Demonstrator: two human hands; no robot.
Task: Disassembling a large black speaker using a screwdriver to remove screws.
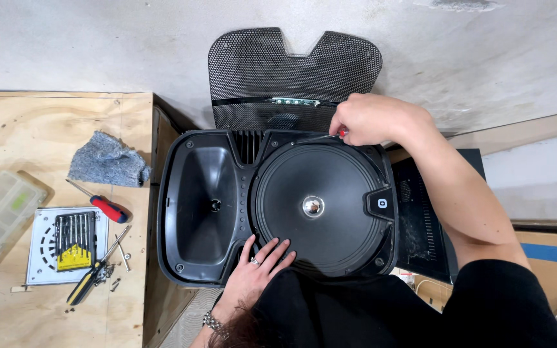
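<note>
With the mesh grille [294, 71] already removed, the woofer [317, 206] is steadied by the flat left hand [259, 270], while a small screwdriver [325, 136] is pinched by the right hand [372, 119] at its rim.

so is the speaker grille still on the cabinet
No, the grille lies flat on the floor beyond the cabinet, and the bare woofer cone is exposed under the left hand.
</note>
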